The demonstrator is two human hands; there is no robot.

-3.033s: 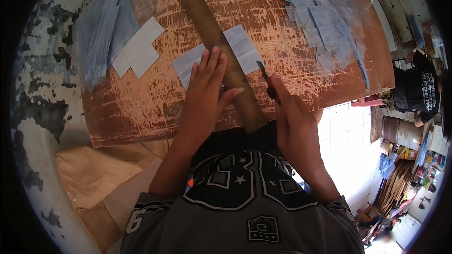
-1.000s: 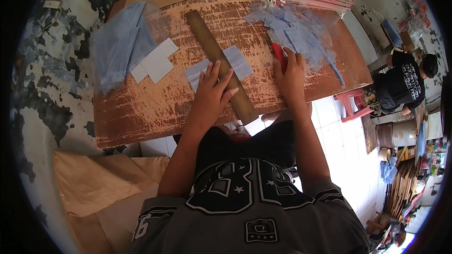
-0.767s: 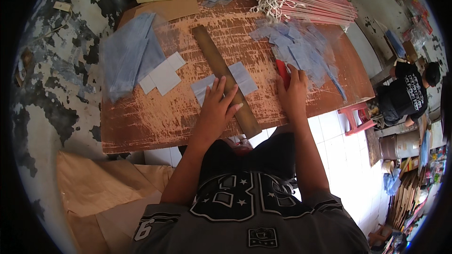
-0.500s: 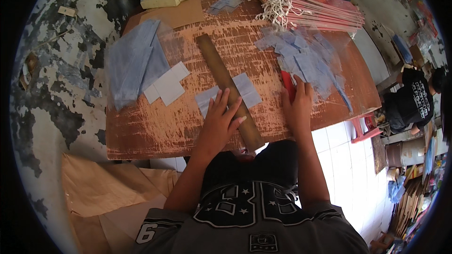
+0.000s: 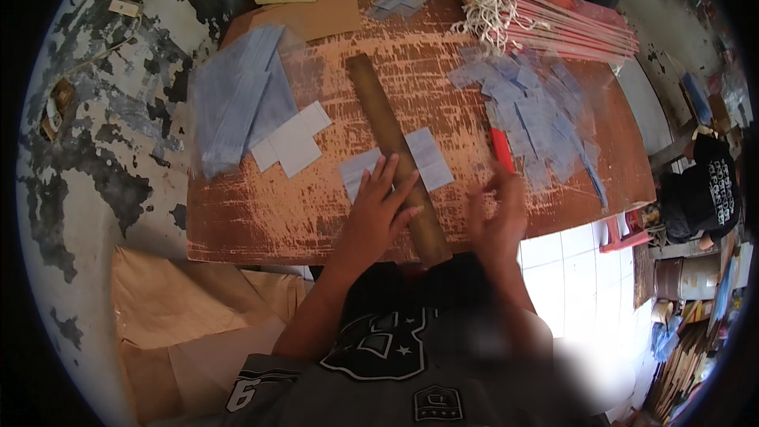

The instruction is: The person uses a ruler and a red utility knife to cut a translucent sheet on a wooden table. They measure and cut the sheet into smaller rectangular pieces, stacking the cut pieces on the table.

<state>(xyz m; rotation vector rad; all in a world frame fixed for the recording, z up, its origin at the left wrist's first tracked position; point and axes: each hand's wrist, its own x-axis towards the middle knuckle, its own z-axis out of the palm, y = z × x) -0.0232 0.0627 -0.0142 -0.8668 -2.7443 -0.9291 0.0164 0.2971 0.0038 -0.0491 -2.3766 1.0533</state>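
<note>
Scratched wooden board (image 5: pixel 300 213); left hand (image 5: pixel 375 217) flat on long ruler (image 5: pixel 395 154).

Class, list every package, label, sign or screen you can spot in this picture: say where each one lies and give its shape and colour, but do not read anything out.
Plastic sleeve stack: table's far left, long, clear bluish.
White slips: beside that stack, rectangular, overlapping.
Pale slip: under the brown ruler that the left hand presses, rectangular.
Loose sleeves: right side, beyond the right hand, scattered, bluish.
Brown envelope: far edge, flat.
No signs or screens.
</note>
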